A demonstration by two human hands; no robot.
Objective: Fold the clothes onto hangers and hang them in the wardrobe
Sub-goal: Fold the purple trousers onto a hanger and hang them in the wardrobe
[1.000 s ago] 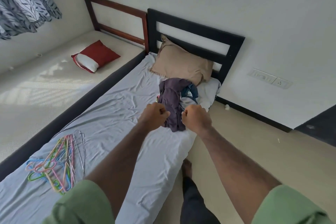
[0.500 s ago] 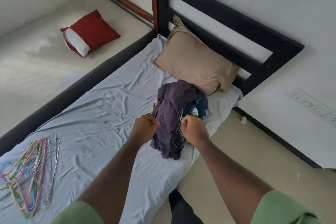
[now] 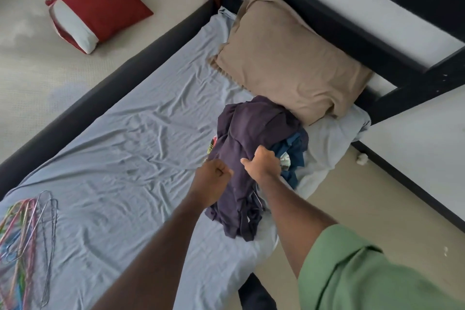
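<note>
A pile of clothes lies on the bed's light blue sheet (image 3: 130, 163), just below a tan pillow. On top is a dark purple garment (image 3: 249, 131), with a dark blue garment (image 3: 295, 151) under its right side. My right hand (image 3: 263, 163) is on the purple garment with its fingers curled into the cloth and its thumb stretched left. My left hand (image 3: 214, 176) is a closed fist at the garment's left edge, and nothing shows in it. Several coloured and metal wire hangers (image 3: 25, 234) lie on the sheet at the lower left. No wardrobe is in view.
The tan pillow (image 3: 289, 63) leans on the black headboard (image 3: 377, 40). A red cushion (image 3: 100, 2) lies on the second bed to the left, beyond a dark frame rail (image 3: 100, 98). Beige floor (image 3: 377, 209) runs along the right, with a white wall behind.
The view has closed in on the pile. My right hand went from a fist beside the purple garment to gripping its cloth. The left fist stayed at the garment's left edge.
</note>
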